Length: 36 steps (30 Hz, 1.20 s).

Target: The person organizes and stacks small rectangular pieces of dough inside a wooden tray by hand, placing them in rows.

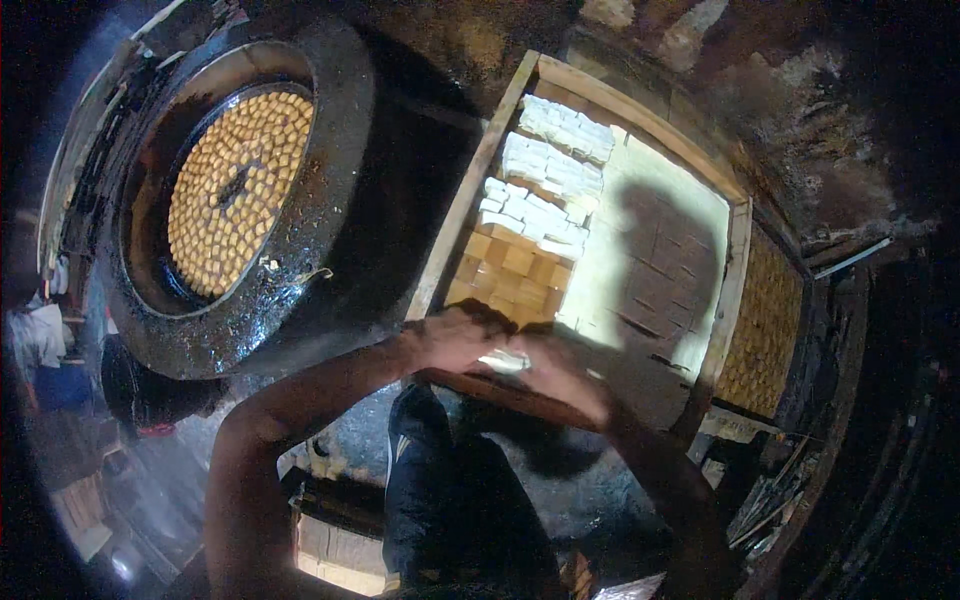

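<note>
Over the near edge of a wood-framed tray [478, 165], my left hand [458, 335] and my right hand [555, 370] meet with curled fingers. Between them shows a white block [505, 361], soft-looking like tofu; both hands appear closed on it, though my fingertips are partly hidden. Rows of similar white blocks [555, 165] lie in the tray's far left part. Nearer my hands is a patch of brown squares [510, 270]. A pale slab [650, 165] with cut lines fills the right side, much of it under a head-shaped shadow.
At the left, a large round pan [145, 235] set in a dark, thick-rimmed stove [345, 150] holds many golden pieces [240, 190]. More golden pieces [765, 320] fill a second tray right of the frame. My legs [450, 500] are below, close to the tray.
</note>
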Available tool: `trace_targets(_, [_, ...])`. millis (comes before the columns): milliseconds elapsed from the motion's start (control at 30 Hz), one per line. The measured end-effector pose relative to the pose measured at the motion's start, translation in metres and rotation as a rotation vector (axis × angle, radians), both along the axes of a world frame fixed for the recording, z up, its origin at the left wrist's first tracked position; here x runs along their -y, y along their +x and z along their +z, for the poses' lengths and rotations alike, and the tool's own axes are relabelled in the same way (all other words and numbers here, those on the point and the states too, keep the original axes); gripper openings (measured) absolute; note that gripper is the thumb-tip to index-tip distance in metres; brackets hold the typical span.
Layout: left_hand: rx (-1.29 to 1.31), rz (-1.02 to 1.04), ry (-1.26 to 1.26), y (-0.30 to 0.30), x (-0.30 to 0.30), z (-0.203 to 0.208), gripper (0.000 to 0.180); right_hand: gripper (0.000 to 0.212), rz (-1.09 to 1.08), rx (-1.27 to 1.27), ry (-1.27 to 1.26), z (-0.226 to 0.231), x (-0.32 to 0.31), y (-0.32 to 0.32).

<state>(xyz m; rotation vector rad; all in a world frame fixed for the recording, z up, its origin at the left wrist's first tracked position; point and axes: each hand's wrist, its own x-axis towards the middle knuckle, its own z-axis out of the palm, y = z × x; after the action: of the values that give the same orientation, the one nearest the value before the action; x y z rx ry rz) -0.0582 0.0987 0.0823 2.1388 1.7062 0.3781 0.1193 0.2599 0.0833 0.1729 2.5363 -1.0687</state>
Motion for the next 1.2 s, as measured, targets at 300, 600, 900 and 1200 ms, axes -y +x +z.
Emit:
trace_targets(300, [-0.092,0.039,0.191,-0.018,-0.011,-0.014,0.057,0.037,0.046,-0.292,0.225,0.008,-0.001,-0.013])
trace_targets(600, [-0.260,0.143,-0.042,-0.018,-0.004,0.031,0.058,0.041,-0.006,-0.454,0.348,0.030,0.003,-0.012])
trace_targets(900, [-0.303,0.256,0.077,0.025,0.039,0.003,0.028,0.054,-0.587,0.217,-0.118,-0.038,0.053,0.027])
trace_targets(1200, [-0.285,0.135,-0.097,0.022,0.031,-0.005,0.028,0.040,-0.139,-0.030,0.120,0.004,0.040,0.005])
